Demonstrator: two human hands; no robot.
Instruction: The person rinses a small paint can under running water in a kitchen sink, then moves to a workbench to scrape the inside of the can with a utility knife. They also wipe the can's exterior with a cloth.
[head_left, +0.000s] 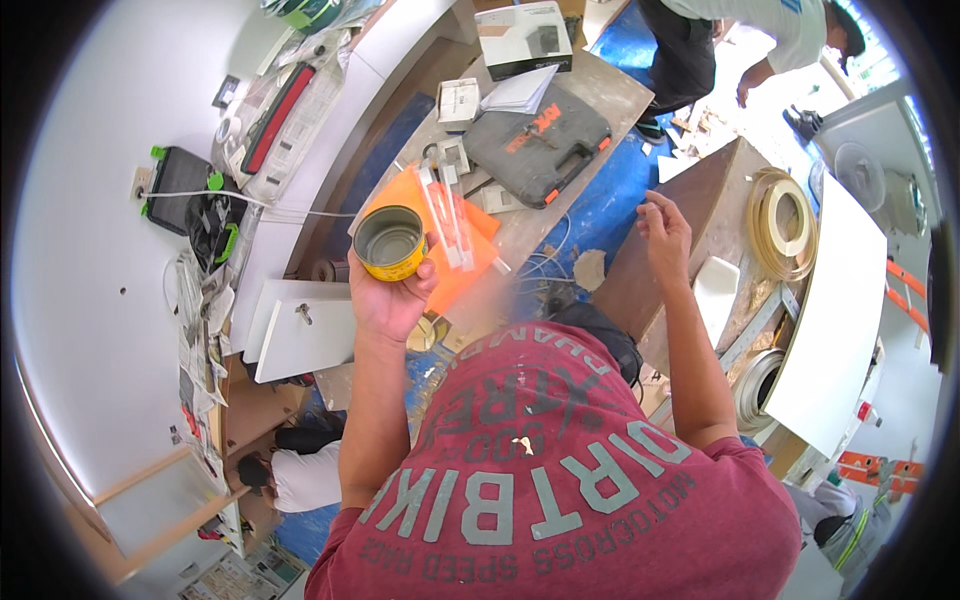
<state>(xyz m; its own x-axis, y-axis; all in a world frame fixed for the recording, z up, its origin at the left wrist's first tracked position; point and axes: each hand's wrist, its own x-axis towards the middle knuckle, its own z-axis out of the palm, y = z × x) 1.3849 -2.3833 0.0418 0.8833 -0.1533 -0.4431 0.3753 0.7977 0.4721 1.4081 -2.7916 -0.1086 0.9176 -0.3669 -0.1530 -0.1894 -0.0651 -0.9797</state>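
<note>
My left hand [392, 308] is closed around a round yellow tin can [393, 269], held upright. Its top is open and shows a bare grey metal inside. Beyond the can, an orange plastic sheet [478, 285] lies on the worktable [622, 92], with clear and white plastic strips [455, 235] over it. Out to the right, my right hand [665, 232] is raised beside a brown wooden box [690, 195]. Its fingers are loosely bent and apart, and nothing shows between them.
On the table are a dark tool case [535, 150], a white carton [525, 38] and papers [518, 92]. Rolls of edge banding [783, 222] and a white panel [835, 300] sit at right. Other people are at the upper right [685, 50] and lower left [305, 478]. Blue sheeting covers the floor [590, 210].
</note>
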